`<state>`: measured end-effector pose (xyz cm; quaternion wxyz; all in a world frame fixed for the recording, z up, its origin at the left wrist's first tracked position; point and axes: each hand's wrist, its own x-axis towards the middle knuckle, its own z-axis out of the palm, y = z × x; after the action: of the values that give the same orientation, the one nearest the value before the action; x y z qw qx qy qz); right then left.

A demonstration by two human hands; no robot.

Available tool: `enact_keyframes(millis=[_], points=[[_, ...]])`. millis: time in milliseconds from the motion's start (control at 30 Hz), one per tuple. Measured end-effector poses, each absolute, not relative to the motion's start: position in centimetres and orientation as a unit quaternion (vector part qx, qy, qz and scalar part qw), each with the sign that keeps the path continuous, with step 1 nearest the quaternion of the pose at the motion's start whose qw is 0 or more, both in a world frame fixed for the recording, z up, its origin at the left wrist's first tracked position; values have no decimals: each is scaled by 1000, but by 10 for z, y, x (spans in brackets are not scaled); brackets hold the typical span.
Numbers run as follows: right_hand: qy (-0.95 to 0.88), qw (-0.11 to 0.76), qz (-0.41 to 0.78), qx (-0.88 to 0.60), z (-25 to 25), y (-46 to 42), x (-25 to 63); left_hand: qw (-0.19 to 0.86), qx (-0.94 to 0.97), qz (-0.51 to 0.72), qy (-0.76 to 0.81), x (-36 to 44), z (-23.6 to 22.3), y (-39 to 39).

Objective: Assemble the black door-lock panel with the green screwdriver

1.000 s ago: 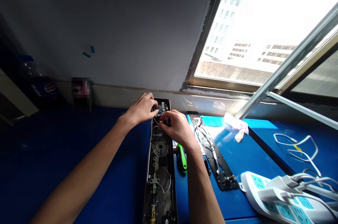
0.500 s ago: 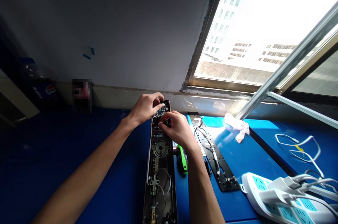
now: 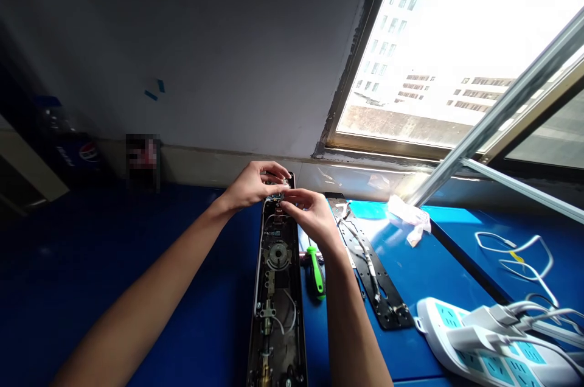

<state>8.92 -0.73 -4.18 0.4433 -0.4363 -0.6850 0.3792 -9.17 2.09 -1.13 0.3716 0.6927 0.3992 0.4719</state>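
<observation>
A long, narrow open lock housing (image 3: 278,256) lies lengthwise on the blue table, showing a round metal mechanism and thin wires. At its far end sits a small circuit board (image 3: 275,196), mostly hidden by my fingers. My left hand (image 3: 250,186) curls over that end, and my right hand (image 3: 310,215) comes in from the near right. Fingertips of both hands meet at the board. Beside the housing lies a green-handled screwdriver (image 3: 316,271), which neither hand touches.
A black metal plate with wires (image 3: 370,265) lies right of the housing. Further right are white tissue (image 3: 409,219), a white cable (image 3: 515,256) and a white power strip with plugs (image 3: 474,344). A wall and an open window with a metal frame (image 3: 365,143) border the table.
My right hand has risen from over the housing toward the far end, and my left hand has shifted slightly right. Their fingertips now meet over the circuit board.
</observation>
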Motion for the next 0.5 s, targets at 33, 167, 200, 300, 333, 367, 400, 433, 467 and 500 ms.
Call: enact_keyframes(millis=[33, 167, 200, 300, 333, 367, 400, 433, 467, 500], points=[[-674, 450, 397, -432, -44, -6, 90, 376, 694, 468, 398, -92, -12, 22], [-645, 473, 418, -431, -49, -2, 91, 369, 698, 458, 409, -92, -15, 24], [-646, 475, 414, -431, -49, -2, 91, 359, 705, 451, 414, -93, -14, 24], [-666, 473, 387, -428, -47, -2, 91, 335, 732, 414, 425, -101, -10, 22], [-675, 472, 377, -424, -46, -2, 91, 334, 741, 399, 425, -105, -8, 21], [-684, 469, 368, -420, -45, -3, 91, 330, 751, 385, 422, -109, -6, 19], [-692, 466, 362, -415, -45, -3, 91, 320, 766, 370, 417, -113, -3, 16], [-700, 463, 358, -409, -44, -4, 91, 298, 784, 353, 414, -117, -1, 14], [-707, 459, 356, -403, -43, -4, 91, 269, 803, 337, 412, -121, 1, 12], [-712, 456, 355, -398, -43, -5, 91, 240, 816, 326, 412, -123, 3, 10]])
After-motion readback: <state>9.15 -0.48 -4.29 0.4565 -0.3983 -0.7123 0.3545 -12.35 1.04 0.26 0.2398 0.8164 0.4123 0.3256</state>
